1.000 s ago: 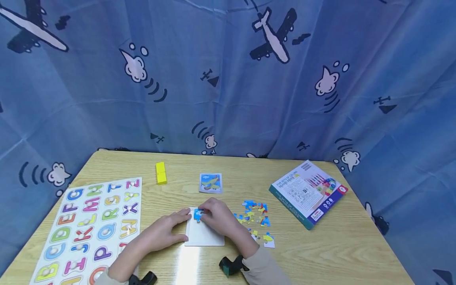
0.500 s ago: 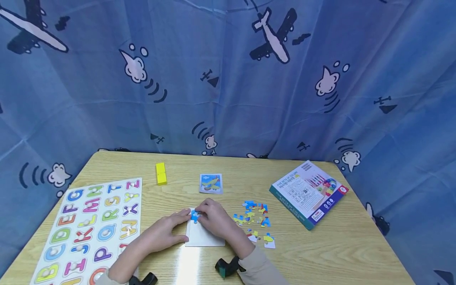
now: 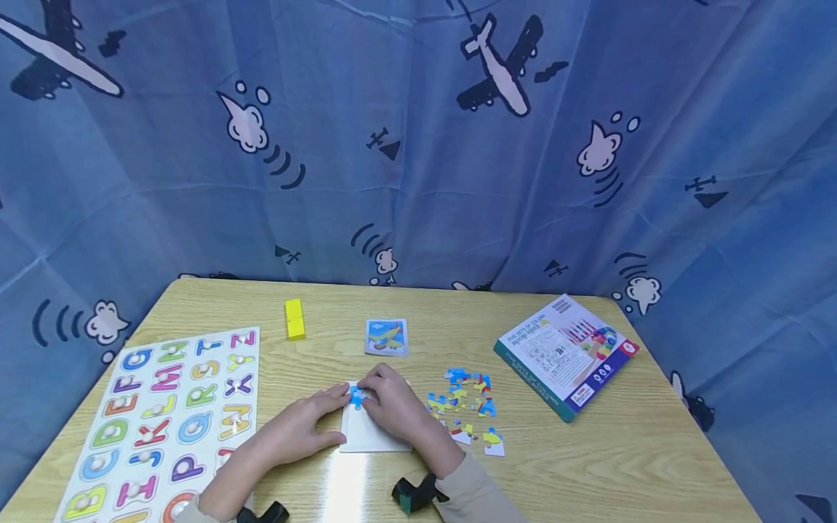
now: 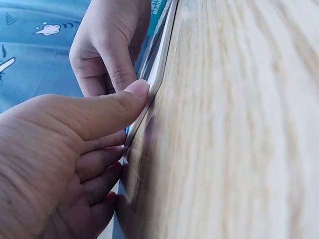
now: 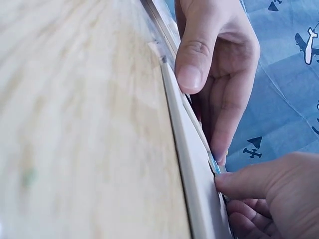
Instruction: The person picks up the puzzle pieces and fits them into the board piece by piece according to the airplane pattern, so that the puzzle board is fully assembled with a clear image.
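A white puzzle board lies flat on the table in the head view. My left hand rests along its left edge, fingers extended at the far left corner and thumb lower down the side. At that far left corner is a blue jigsaw puzzle piece. My right hand holds its right side with thumb and fingertips and covers part of it. In the right wrist view, the right thumb meets the blue edge of the piece, close to the left fingertips. Several loose puzzle pieces lie right of the board.
Beyond the board lies a small airplane picture card. A yellow block sits at the back left. The alphabet board fills the left side, and a boxed bead set stands at the back right. A blue curtain hangs behind.
My right hand has slid slightly left with the blue puzzle piece, bringing it into the board's far left corner. The left hand has stayed in place.
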The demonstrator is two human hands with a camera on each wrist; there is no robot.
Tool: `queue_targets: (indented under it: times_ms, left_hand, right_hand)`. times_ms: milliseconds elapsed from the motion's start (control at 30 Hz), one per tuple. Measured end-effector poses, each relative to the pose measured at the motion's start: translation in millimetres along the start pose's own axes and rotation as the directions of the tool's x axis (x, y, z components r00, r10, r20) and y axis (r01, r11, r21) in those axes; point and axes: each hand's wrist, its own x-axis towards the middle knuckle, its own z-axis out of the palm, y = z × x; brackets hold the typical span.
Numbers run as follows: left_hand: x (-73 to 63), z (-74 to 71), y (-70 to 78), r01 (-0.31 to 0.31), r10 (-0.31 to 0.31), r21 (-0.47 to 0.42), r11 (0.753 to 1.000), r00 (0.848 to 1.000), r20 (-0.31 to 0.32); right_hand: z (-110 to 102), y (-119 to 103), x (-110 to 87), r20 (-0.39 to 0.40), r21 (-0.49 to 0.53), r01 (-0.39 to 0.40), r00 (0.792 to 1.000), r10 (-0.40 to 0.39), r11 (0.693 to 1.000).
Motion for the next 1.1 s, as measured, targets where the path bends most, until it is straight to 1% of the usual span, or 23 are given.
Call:
queue_targets:
  times_ms: [133,333,433,533,633,767,900,1000,1100]
  left_hand:
    - [0.2,0.1,1.1,-0.005,0.005,0.009,1.0,1.0,-0.001]
    - [2.7,0.4,1.8,-0.062,0.062,0.033,0.998,0.998,0.015]
    - [2.8,0.3,1.9,-0.073,0.072,0.042,0.996,0.997,0.03]
    - [3.3,0.4,1.7,-0.074,0.073,0.037,0.997,0.997,0.034]
    - [4.4,1.2,1.0,-0.079,0.078,0.029,0.996,0.996,0.031]
    - [5.5,1.9,-0.6,-0.08,0.08,0.018,0.997,0.996,0.031]
    - [6.1,1.9,-1.7,-0.076,0.076,0.017,0.997,0.996,0.036]
    - [5.6,2.0,-2.6,-0.066,0.066,0.014,0.998,0.997,0.039]
    - [4.4,2.5,-3.7,-0.058,0.058,0.006,0.998,0.998,0.037]
  right_hand:
    - [1.1,0.2,0.0,-0.006,0.022,-0.017,1.0,0.017,1.0]
    - [2.4,1.5,-0.6,-0.021,0.045,-0.004,1.0,0.005,0.999]
    - [2.3,1.3,-1.0,-0.026,0.05,0.007,1.0,-0.006,0.999]
    - [1.2,1.2,-1.6,-0.017,0.047,0.002,1.0,-0.001,0.999]
    - [-1.2,1.6,-2.3,0.011,0.05,-0.021,1.0,0.021,0.999]
    - [-8.3,2.3,-3.2,0.05,0.095,-0.047,0.998,0.043,0.994]
    - [-19.7,2.4,-4.2,0.08,0.138,-0.076,0.995,0.065,0.987]
    - [-28.5,4.0,-5.5,0.085,0.156,-0.104,0.992,0.091,0.982]
    - [-37.1,10.0,-7.9,0.07,0.177,-0.128,0.991,0.118,0.976]
